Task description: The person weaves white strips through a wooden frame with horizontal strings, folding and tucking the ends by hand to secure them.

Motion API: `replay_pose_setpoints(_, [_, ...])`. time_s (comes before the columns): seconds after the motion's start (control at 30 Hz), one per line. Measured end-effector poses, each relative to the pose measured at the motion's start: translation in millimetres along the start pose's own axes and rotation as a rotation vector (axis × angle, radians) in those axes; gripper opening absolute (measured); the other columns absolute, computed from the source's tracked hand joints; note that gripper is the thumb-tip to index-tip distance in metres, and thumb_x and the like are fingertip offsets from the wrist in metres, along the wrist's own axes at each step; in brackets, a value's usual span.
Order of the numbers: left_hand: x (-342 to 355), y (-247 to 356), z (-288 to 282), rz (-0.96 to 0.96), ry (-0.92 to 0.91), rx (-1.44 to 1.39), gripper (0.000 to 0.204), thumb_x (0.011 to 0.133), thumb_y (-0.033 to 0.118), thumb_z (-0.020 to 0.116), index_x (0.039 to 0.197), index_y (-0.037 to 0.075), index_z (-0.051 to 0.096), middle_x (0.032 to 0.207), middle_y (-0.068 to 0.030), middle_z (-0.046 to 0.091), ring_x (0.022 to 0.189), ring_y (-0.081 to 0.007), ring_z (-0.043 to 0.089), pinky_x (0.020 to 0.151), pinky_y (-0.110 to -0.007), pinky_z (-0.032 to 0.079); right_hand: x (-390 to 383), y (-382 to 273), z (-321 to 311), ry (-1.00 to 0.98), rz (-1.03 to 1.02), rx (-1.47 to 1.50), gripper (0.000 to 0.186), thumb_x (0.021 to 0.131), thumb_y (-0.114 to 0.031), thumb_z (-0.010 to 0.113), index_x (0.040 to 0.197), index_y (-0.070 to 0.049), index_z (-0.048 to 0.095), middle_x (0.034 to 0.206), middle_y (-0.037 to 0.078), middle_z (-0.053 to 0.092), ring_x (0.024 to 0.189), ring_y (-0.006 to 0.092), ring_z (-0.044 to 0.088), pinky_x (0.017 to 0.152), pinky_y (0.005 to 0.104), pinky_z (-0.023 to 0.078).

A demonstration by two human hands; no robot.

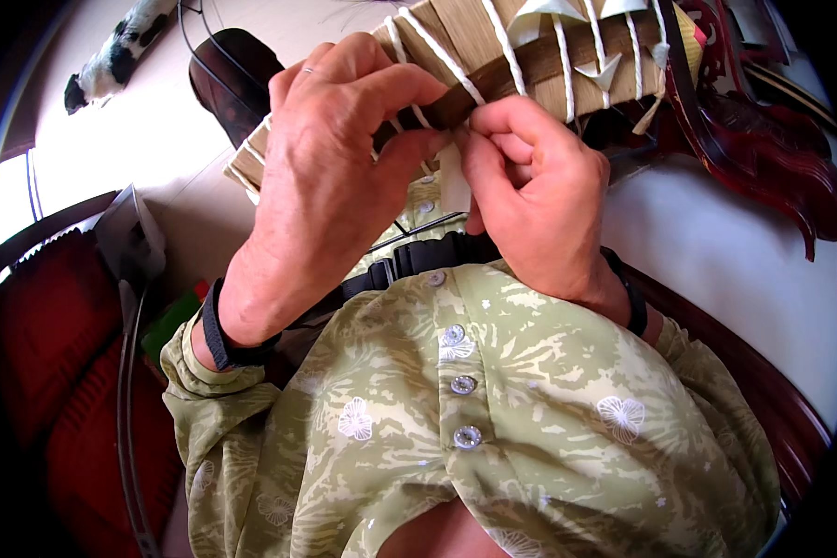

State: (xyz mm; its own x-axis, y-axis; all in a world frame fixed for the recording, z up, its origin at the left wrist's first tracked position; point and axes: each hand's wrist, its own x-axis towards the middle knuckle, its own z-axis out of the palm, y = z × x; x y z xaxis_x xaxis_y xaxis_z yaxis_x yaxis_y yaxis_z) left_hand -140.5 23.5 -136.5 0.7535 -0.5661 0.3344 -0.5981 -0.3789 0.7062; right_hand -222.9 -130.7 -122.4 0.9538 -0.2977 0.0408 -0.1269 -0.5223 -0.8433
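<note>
Straw-coloured woven bundle [530, 46], bound with white cords [437, 54], sits just above both hands, held up close to the person's chest. Left hand [330, 167] is closed around the bundle's lower edge, thumb pressed underneath and fingers curled over the top. Right hand [530, 195] touches the left, its thumb and forefinger pinched shut on a cord at the bundle's underside. Below the hands lies a green flower-patterned shirt [493, 409] with a row of metal snaps. Each wrist wears a dark band. Right of the right hand, dark red carved wood [763, 139] borders a white surface [716, 251]. Far up and left of the left hand, a black-and-white animal [121, 46] lies on the pale floor.
</note>
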Motion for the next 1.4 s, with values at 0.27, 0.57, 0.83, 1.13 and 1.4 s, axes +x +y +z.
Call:
replay_pose_setpoints(0.27, [5,3,1,-0.04,-0.013,0.016,0.031,0.071,0.007,0.083,0.098,0.0,0.069,0.082,-0.0047,0.053,0.078,-0.0193,0.055,0.072,-0.031,0.046,-17,-2,-16,-0.153,0.128,0.151,0.032,0.088,0.008,0.071,0.114,0.004,0.053,0.086,0.008,0.071,0.07,0.0074,0.065,0.052,0.0211,0.051])
replay_pose_setpoints(0.57, [15,16,-9,-0.153,-0.094,-0.182,0.014,0.092,0.005,0.07,0.103,-0.004,0.07,0.085,-0.0026,0.058,0.08,-0.0111,0.056,0.075,-0.026,0.046,-6,6,-21,0.005,-0.025,0.128,0.023,0.092,0.009,0.065,0.111,0.002,0.055,0.074,0.002,0.065,0.057,0.0044,0.056,0.047,0.0192,0.041])
replay_pose_setpoints(0.83, [12,12,-4,-0.181,0.0,-0.219,0.015,0.096,0.011,0.067,0.106,0.0,0.07,0.089,-0.0004,0.068,0.08,-0.007,0.059,0.074,-0.024,0.048,13,10,-24,0.028,-0.342,-0.144,0.018,0.09,0.007,0.069,0.104,0.0,0.06,0.074,0.001,0.069,0.053,0.0021,0.054,0.046,0.0192,0.04])
replay_pose_setpoints(1.13, [13,6,-10,-0.19,-0.079,-0.222,0.024,0.088,0.005,0.073,0.112,0.004,0.07,0.085,0.0008,0.064,0.077,-0.0064,0.059,0.07,-0.023,0.048,9,-9,-41,-0.16,0.031,0.103,0.024,0.087,0.013,0.067,0.107,0.004,0.059,0.088,0.007,0.07,0.067,0.0092,0.064,0.06,0.0227,0.05])
replay_pose_setpoints(1.4, [12,1,-10,0.091,-0.067,0.064,0.059,0.065,0.003,0.085,0.12,0.009,0.064,0.097,-0.0061,0.056,0.087,-0.0242,0.062,0.075,-0.033,0.054,7,10,-46,-0.141,-0.163,-0.05,0.03,0.085,0.009,0.071,0.112,-0.001,0.063,0.09,0.008,0.072,0.07,0.0137,0.071,0.058,0.0266,0.054])
